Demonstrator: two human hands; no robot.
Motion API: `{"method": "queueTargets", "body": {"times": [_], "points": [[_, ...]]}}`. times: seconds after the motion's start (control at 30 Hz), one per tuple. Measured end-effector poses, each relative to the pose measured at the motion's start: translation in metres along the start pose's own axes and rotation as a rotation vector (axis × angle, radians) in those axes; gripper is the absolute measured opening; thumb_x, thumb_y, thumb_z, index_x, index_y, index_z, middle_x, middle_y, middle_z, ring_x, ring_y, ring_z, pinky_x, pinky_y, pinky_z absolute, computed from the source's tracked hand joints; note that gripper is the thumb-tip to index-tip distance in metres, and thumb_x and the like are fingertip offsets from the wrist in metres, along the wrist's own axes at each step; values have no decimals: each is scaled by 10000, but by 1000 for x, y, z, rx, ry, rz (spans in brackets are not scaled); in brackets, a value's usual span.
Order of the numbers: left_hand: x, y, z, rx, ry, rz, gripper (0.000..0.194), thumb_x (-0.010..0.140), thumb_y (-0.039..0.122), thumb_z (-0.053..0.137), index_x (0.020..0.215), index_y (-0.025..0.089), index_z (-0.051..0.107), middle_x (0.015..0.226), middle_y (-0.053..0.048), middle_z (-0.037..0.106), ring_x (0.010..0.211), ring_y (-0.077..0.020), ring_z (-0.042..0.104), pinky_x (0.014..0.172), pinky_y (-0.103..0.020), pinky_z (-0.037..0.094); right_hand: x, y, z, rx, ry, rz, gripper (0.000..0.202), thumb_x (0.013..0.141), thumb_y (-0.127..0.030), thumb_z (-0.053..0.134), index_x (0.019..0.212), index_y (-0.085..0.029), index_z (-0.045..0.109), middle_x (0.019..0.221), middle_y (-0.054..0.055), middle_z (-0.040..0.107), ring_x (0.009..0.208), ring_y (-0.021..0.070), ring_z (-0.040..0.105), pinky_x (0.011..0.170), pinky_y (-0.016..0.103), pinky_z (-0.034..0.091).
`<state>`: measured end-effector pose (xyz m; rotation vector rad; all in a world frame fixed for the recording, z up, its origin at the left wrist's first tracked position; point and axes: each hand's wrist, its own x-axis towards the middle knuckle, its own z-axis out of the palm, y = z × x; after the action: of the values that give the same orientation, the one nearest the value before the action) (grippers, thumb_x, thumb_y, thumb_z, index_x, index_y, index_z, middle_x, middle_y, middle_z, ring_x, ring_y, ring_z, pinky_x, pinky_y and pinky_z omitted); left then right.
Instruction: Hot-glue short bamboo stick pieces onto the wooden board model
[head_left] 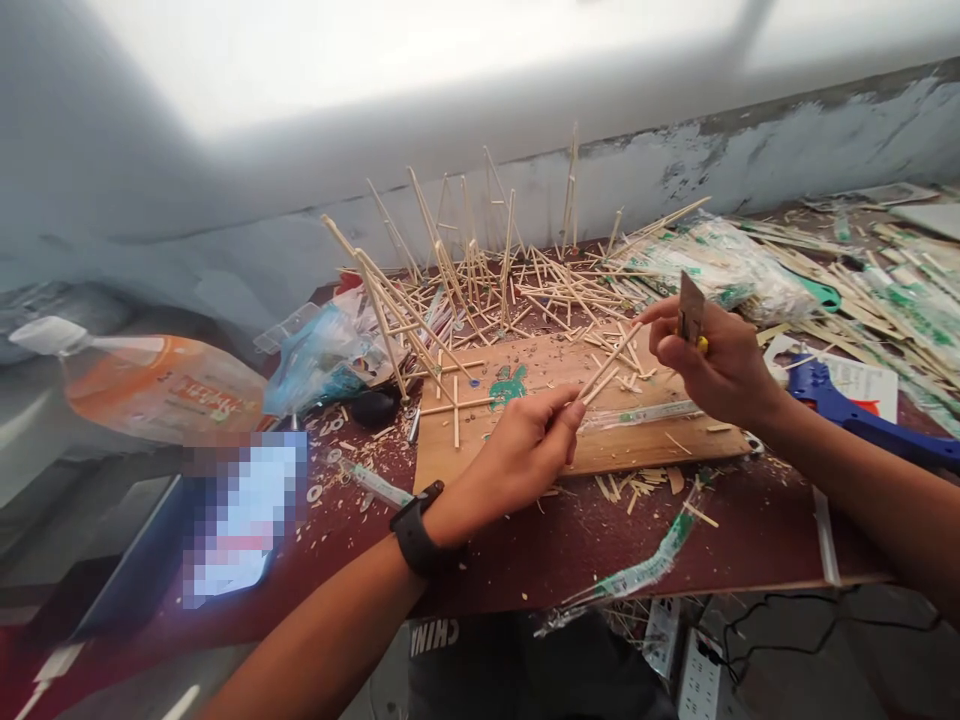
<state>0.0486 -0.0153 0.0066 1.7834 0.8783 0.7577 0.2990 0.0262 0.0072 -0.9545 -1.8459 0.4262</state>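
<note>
The left hand (541,435) pinches a stick (609,362) between thumb and curled fingers near its lower end, and the stick slants up and away to the right, above the wooden board (487,465) on the dark red table (517,570). It is thin, straight and pale straw-coloured, with a plain, bare surface. The right hand (709,360) is closed around a knife (691,310), whose flat blade points upward, dull brownish-grey, with a small yellow part showing by the fingers; a fingertip of this hand is at the stick's upper end, though whether it presses there I cannot tell. The board is light tan, speckled with small marks and bearing a green patch (508,388). Behind it, many similar pale sticks lie in a loose tangle (555,290), some joined into upright, leaning frames (386,310).
</note>
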Motion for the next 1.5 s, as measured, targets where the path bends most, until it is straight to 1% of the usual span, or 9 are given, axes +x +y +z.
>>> {"method": "queueTargets", "body": {"times": [0.1, 0.2, 0.3, 0.5, 0.67, 0.77, 1.07, 1.27, 1.5], "points": [[1, -1, -1, -111, -11, -81, 285, 1087, 260, 462, 925, 140, 663, 568, 81, 467, 516, -83, 413, 524, -221, 343, 3, 5, -4, 44, 13, 49, 675, 1007, -870, 434, 1040, -236, 664, 604, -47, 421, 495, 143, 352, 473, 335, 271], [1, -3, -1, -252, -42, -180, 315, 1111, 295, 444, 1219, 107, 673, 571, 80, 524, 463, -80, 396, 463, -201, 319, 5, 4, -4, -98, -18, 21, 684, 1057, -833, 333, 906, -233, 626, 592, -37, 428, 495, 142, 382, 496, 333, 300], [3, -2, 1, -437, -38, -313, 384, 1103, 245, 418, 1417, 116, 597, 672, 51, 612, 432, -78, 420, 396, -193, 297, 6, 0, -1, -248, -109, -38, 620, 1090, -753, 373, 792, -237, 545, 602, -18, 481, 525, 142, 441, 543, 325, 332], [7, 3, 1, -564, 35, -416, 336, 1061, 130, 438, 1305, 103, 667, 626, 65, 543, 424, -49, 318, 415, -168, 220, 3, 2, 8, -444, -216, -152, 496, 1115, -626, 389, 803, -254, 492, 628, -4, 509, 578, 172, 452, 601, 325, 331], [3, -8, 0, -541, -19, -292, 382, 1133, 392, 488, 1337, 146, 697, 589, 94, 421, 455, -73, 212, 417, -180, 195, -1, 4, 10, -550, -273, -145, 536, 1129, -640, 314, 809, -251, 496, 648, 23, 539, 600, 189, 492, 595, 321, 294], [2, -14, 1, -523, -29, -263, 402, 1123, 447, 520, 1342, 163, 704, 589, 100, 399, 458, -76, 202, 422, -185, 204, -2, 3, 11, -583, -298, -153, 605, 1127, -691, 245, 790, -248, 483, 646, 32, 552, 597, 187, 494, 595, 315, 286], [4, -3, 2, -663, -30, -370, 261, 1121, 299, 508, 1208, 144, 700, 693, 62, 517, 467, -47, 262, 438, -174, 215, -4, -6, 16, -614, -330, -140, 709, 1107, -752, 162, 748, -239, 495, 610, 33, 542, 550, 163, 398, 573, 309, 211], [3, 0, 2, -671, -10, -362, 261, 1097, 363, 592, 1158, 147, 725, 630, 84, 390, 486, -59, 230, 453, -179, 172, -2, -10, 15, -608, -317, -135, 712, 1093, -782, 140, 714, -252, 426, 587, 26, 510, 540, 160, 387, 574, 317, 201], [4, 2, 2, -663, 8, -386, 239, 1137, 302, 496, 1150, 148, 678, 608, 104, 288, 485, -69, 172, 443, -183, 127, -3, -6, 16, -639, -313, -93, 711, 1067, -820, 89, 726, -261, 364, 604, 32, 508, 558, 168, 399, 595, 318, 212]]}}
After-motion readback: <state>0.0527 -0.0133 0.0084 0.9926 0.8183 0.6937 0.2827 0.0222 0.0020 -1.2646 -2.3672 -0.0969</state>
